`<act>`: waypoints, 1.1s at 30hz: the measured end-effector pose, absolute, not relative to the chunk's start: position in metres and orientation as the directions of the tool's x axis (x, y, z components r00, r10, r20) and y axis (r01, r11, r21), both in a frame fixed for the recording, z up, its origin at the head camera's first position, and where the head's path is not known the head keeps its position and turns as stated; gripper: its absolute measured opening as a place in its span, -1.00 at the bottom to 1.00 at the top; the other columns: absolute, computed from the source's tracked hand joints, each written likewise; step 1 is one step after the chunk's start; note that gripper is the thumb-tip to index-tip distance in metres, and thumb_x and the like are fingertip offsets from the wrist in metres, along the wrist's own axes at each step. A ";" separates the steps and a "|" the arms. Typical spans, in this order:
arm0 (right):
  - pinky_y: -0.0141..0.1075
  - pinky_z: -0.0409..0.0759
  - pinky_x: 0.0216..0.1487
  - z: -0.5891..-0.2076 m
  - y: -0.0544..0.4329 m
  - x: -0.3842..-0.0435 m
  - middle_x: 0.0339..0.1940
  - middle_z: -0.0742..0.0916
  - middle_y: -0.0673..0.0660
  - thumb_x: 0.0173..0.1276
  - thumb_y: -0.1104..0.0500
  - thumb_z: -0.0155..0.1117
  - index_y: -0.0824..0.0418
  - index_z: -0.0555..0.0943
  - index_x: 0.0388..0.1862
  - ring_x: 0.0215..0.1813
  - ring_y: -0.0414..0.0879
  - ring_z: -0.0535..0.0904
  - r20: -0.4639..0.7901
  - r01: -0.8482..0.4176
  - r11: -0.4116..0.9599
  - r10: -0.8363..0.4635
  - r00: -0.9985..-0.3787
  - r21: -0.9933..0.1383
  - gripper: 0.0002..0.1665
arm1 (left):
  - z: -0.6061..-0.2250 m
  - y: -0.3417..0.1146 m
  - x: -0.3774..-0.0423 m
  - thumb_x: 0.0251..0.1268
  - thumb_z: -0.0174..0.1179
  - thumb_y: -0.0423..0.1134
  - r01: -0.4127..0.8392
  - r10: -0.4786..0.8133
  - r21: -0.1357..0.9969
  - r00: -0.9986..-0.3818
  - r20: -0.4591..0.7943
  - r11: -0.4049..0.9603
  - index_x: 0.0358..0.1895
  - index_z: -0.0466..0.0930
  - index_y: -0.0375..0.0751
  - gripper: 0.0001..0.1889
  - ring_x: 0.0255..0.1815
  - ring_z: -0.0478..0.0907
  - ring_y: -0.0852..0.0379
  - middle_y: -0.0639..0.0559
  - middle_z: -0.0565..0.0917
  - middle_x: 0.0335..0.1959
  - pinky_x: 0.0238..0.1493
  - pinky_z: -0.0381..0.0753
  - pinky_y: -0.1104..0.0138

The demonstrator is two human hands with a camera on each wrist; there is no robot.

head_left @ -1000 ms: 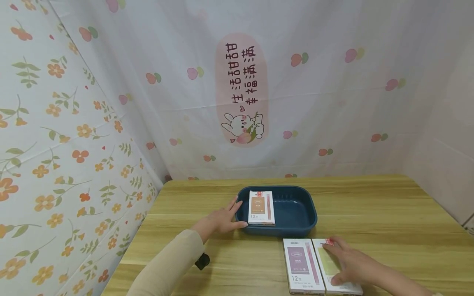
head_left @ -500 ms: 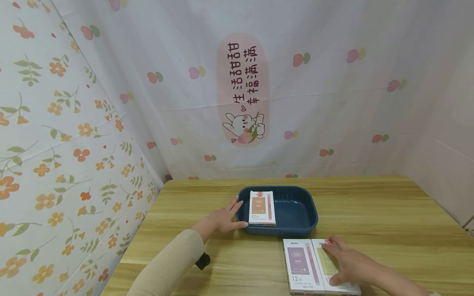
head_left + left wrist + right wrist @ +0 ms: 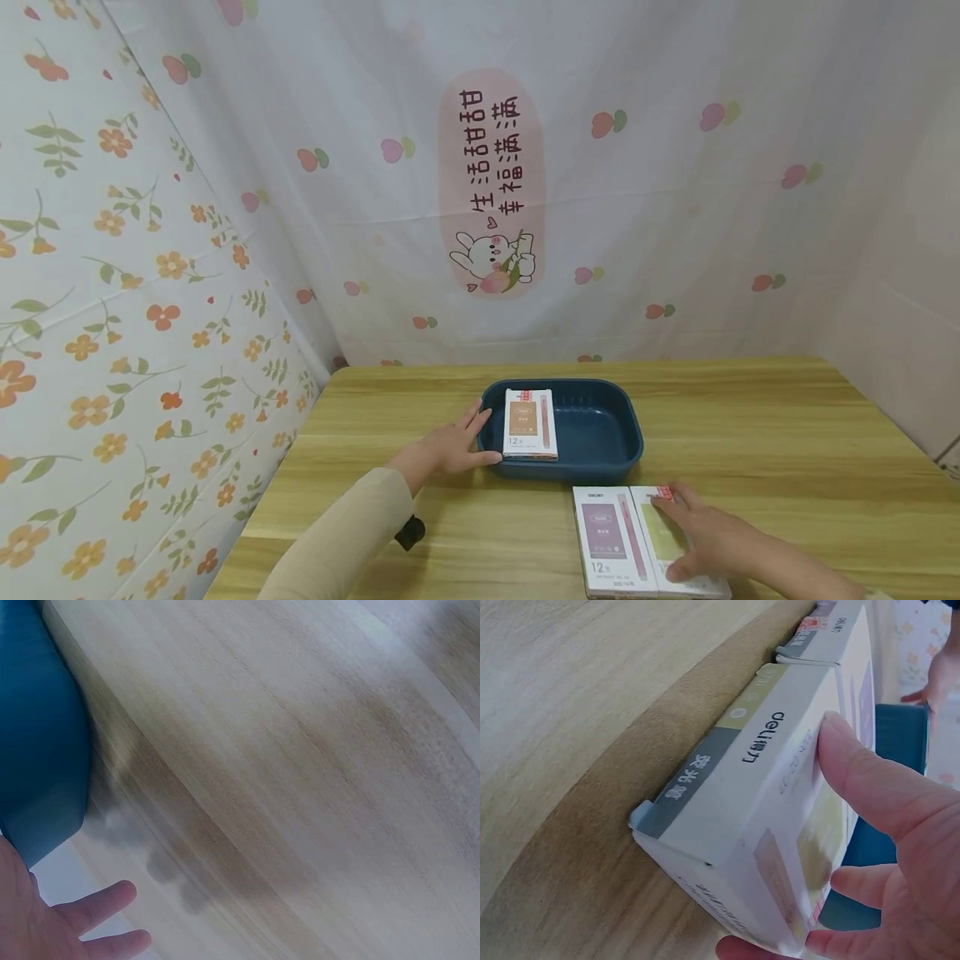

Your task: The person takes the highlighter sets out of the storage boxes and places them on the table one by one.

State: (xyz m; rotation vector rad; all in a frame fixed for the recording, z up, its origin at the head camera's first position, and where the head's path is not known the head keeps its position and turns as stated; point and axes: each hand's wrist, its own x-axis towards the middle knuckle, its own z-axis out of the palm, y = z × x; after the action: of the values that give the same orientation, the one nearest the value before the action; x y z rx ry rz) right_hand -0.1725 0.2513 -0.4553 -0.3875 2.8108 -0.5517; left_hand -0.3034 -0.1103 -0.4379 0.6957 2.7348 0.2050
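A dark blue plastic bin (image 3: 600, 468) stands on the table. My left hand (image 3: 448, 448) rests at its left side, thumb along the front rim and fingers spread and fairly straight. Inside the bin's left part lies a white box with an orange-brown label (image 3: 531, 425). My right hand (image 3: 712, 537) lies over a white highlighter box with a yellow-green label (image 3: 657, 527), touching its top with thumb and fingertips. In the right wrist view, one finger (image 3: 750, 949) shows at the box's edge. Touching that box on the left is one with a purple label (image 3: 606, 533).
The wood-grain table (image 3: 780, 433) extends to both sides of the bin. A white curtain with a rabbit print (image 3: 585, 200) hangs behind it, and a floral curtain (image 3: 150, 333) on the left. A small black object (image 3: 410, 532) shows beside my left forearm.
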 end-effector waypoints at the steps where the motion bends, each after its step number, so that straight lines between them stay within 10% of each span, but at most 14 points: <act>1: 0.15 0.48 -0.25 -0.455 0.252 -0.173 0.27 0.23 0.54 -0.34 -0.14 0.54 0.34 0.35 0.23 -0.11 0.30 0.53 -0.198 -0.206 0.892 -0.305 -0.932 -0.402 0.13 | -0.438 -0.110 -0.303 0.15 -0.21 0.45 0.441 0.485 0.212 -0.834 -0.263 0.872 0.47 -0.21 0.01 -0.08 0.14 0.45 -0.16 -0.02 -0.24 0.50 0.12 0.40 0.04; 17: 0.12 0.49 -0.27 -0.423 0.262 -0.186 0.27 0.16 0.61 -0.08 -0.19 0.41 0.35 0.27 0.28 -0.02 0.41 0.47 -0.196 -0.188 0.882 -0.296 -0.935 -0.433 0.05 | -0.441 -0.110 -0.304 0.12 -0.25 0.48 0.431 0.476 0.211 -0.837 -0.270 0.878 0.47 -0.23 0.04 -0.07 0.17 0.42 -0.15 0.01 -0.28 0.50 0.13 0.39 0.06; 33: 0.31 0.36 -0.10 -0.398 0.245 -0.214 0.24 0.26 0.58 0.04 -0.21 0.34 0.42 0.26 0.27 0.14 0.57 0.25 0.077 -0.372 0.831 -0.375 -0.924 -0.415 0.01 | -0.443 -0.111 -0.306 0.11 -0.24 0.48 0.431 0.475 0.207 -0.837 -0.272 0.878 0.47 -0.24 0.05 -0.06 0.17 0.42 -0.16 0.00 -0.28 0.50 0.12 0.41 0.06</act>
State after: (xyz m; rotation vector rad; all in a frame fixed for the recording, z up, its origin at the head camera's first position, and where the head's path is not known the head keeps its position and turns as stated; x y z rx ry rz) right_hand -0.2141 0.2447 -0.3978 -0.6116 2.9987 -0.6767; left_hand -0.3061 -0.1106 -0.4430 0.6770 2.7319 0.1960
